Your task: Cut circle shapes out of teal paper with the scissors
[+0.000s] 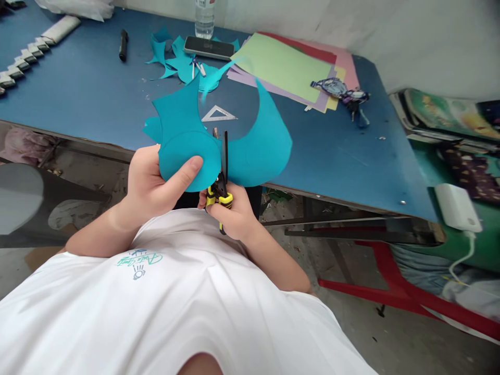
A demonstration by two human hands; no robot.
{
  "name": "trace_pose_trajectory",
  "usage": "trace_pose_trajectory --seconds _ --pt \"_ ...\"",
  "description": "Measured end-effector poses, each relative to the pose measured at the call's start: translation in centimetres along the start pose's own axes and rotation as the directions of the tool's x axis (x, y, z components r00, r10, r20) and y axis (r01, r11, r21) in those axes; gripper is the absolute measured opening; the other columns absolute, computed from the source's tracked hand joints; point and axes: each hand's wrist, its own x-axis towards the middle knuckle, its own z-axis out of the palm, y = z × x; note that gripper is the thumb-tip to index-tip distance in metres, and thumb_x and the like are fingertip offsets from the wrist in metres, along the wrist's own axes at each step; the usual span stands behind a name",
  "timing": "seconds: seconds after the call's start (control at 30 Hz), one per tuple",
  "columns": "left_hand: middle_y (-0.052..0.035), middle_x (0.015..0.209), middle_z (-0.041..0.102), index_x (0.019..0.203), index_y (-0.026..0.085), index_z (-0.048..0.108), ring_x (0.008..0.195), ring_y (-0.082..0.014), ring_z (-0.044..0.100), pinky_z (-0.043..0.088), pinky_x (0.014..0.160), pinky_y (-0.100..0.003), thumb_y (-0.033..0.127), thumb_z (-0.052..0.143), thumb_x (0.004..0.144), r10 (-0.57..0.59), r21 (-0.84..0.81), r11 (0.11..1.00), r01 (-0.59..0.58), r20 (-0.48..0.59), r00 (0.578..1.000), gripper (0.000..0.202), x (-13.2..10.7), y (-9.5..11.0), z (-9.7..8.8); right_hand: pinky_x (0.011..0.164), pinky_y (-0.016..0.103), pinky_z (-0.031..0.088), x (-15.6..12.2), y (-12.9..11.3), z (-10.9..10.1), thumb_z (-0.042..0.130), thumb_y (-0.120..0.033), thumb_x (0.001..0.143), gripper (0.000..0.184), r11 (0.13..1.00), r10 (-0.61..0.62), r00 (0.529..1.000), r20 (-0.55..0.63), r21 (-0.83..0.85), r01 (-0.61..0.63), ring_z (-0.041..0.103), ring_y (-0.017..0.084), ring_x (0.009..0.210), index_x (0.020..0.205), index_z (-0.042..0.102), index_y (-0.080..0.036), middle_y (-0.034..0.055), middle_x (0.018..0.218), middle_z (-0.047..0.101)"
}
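My left hand pinches a sheet of teal paper, thumb on top of a rounded part. My right hand is closed round the yellow-and-black handles of a pair of scissors. The dark blades point up into the teal paper, between the rounded part and a curved strip that arcs off to the right. Both hands are held in front of my white shirt, just off the near edge of the blue table.
On the table lie teal scraps, a clear triangle ruler, a phone, a black marker, a water bottle, stacked coloured sheets and a wrapped bundle. A red frame stands on the floor at right.
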Motion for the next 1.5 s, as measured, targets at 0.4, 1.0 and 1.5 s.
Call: trace_pose_trajectory --seconds 0.4,1.0,1.5 --pt "0.0024 0.056 0.050 0.067 0.025 0.062 0.049 -0.0121 0.045 0.034 0.047 -0.038 0.068 0.096 0.105 -0.119 0.054 0.992 0.118 0.025 0.993 0.067 -0.1 0.2 -0.2 0.079 0.043 0.058 -0.1 0.0 -0.3 0.073 -0.034 0.075 0.016 0.998 -0.001 1.000 -0.004 -0.067 0.001 0.074 0.024 0.080 0.089 0.073 -0.026 0.0021 0.086 0.080" --pt "0.0043 0.055 0.037 0.066 0.024 0.053 0.047 -0.0089 0.028 0.020 0.043 -0.042 0.081 0.094 0.101 0.019 -0.022 1.000 -0.019 0.014 1.000 0.079 -0.1 -1.7 -0.5 0.074 0.039 0.054 0.0 0.0 -0.6 0.073 -0.037 0.077 0.016 0.994 0.007 1.000 0.017 -0.110 -0.005 0.070 0.025 0.084 0.088 0.072 -0.026 0.0045 0.087 0.076" --pt "0.0052 0.052 0.030 0.061 0.024 0.040 0.051 -0.0096 0.036 0.031 0.043 -0.031 0.067 0.094 0.107 -0.280 -0.018 0.959 0.282 0.065 0.958 0.083 0.3 0.9 -1.3 0.074 0.040 0.055 -0.1 0.5 -0.4 0.074 -0.037 0.075 0.020 0.997 0.035 0.999 -0.002 -0.068 -0.035 0.069 0.024 0.079 0.092 0.073 -0.026 0.0026 0.086 0.076"
